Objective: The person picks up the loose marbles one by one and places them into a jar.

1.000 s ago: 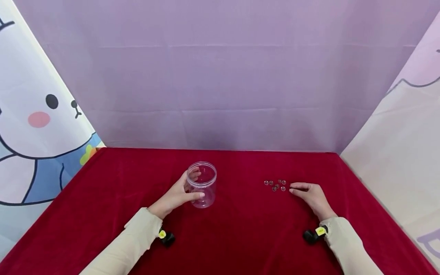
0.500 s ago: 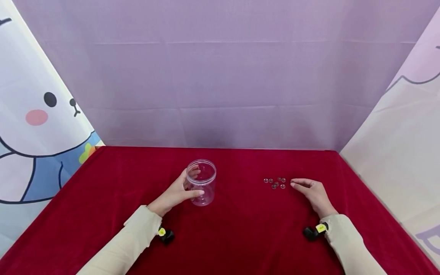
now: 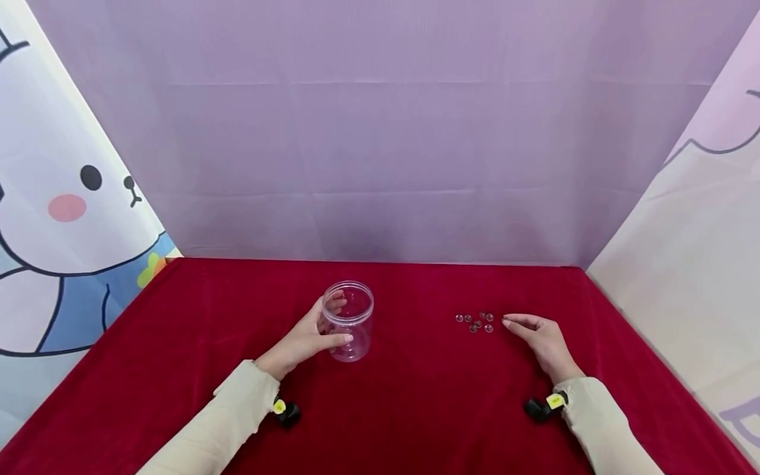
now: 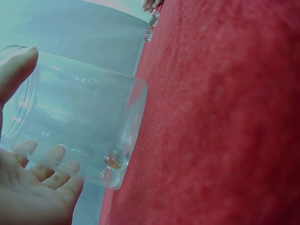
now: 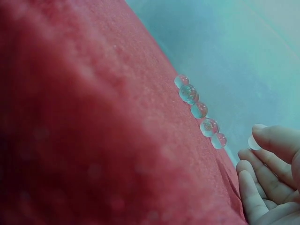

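A clear jar without a lid [image 3: 350,340] stands upright on the red cloth, left of centre in the head view. My left hand [image 3: 309,334] grips it from the left, thumb on the near side and fingers behind. In the left wrist view a glass marble [image 4: 116,160] lies at the bottom inside the jar; a second round shape beside it may be a reflection. My right hand [image 3: 543,336] pinches a marble [image 5: 253,143] between thumb and fingers. Just left of that hand lie several loose clear marbles [image 3: 478,324] on the cloth.
Red velvety cloth [image 3: 410,409] covers the table. A lilac curtain [image 3: 380,165] hangs along the back edge. Printed cartoon cloths stand at the left [image 3: 65,264] and the right [image 3: 700,264]. Each wrist wears a small black camera.
My right thumb and fingertips have closed together on the marble, and the hand has drawn slightly right, away from the loose marbles. The left hand and the jar stay put.
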Available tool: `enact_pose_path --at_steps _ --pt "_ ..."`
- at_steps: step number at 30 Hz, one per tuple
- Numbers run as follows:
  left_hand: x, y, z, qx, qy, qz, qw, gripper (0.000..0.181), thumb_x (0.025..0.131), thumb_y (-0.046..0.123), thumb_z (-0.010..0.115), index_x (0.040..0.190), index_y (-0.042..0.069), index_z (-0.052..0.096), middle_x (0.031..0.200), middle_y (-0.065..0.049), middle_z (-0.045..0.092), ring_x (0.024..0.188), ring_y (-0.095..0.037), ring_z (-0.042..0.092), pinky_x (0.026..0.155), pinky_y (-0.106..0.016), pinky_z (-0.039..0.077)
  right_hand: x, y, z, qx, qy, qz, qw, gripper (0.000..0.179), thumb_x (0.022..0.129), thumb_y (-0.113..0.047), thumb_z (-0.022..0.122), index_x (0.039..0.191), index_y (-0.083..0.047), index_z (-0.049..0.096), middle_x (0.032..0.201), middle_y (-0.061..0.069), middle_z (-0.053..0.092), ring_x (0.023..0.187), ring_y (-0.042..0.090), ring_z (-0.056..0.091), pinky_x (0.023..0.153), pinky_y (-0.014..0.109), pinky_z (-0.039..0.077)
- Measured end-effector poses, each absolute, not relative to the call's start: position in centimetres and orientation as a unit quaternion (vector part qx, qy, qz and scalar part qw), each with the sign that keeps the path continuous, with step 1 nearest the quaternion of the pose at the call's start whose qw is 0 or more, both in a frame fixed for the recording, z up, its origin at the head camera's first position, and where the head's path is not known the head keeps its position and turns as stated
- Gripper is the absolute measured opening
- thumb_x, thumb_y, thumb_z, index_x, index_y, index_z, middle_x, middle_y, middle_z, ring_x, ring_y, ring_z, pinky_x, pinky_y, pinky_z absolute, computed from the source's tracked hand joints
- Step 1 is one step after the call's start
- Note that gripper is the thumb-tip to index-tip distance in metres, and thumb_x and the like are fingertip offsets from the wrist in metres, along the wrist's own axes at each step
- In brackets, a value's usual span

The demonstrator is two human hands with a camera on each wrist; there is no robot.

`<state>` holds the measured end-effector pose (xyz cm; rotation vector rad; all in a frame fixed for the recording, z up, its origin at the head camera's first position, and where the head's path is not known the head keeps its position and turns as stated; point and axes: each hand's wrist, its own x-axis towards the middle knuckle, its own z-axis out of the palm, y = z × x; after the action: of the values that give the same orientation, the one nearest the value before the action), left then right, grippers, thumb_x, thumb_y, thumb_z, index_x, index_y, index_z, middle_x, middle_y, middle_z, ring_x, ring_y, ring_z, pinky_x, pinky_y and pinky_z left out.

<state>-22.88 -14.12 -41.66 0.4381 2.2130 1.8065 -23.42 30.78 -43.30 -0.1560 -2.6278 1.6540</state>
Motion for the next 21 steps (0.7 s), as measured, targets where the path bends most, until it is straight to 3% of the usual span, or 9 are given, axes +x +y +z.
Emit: enact_pose_path --at_steps 21 --pt "-22.93 -14.11 -41.7 0.163 0.754 0.624 0.121 0.086 0.081 0.022 0.074 0.147 0.02 0.019 0.15 -0.012 0.028 0.139 -0.035 0.024 0.107 -0.054 0.029 -23.24 30.45 -43.3 -0.031 -0.829 0.558 0.011 0.052 0.085 -0.035 0.07 0.119 0.003 0.062 0.091 -0.019 0.068 0.084 0.001 0.06 0.071 0.02 0.05"
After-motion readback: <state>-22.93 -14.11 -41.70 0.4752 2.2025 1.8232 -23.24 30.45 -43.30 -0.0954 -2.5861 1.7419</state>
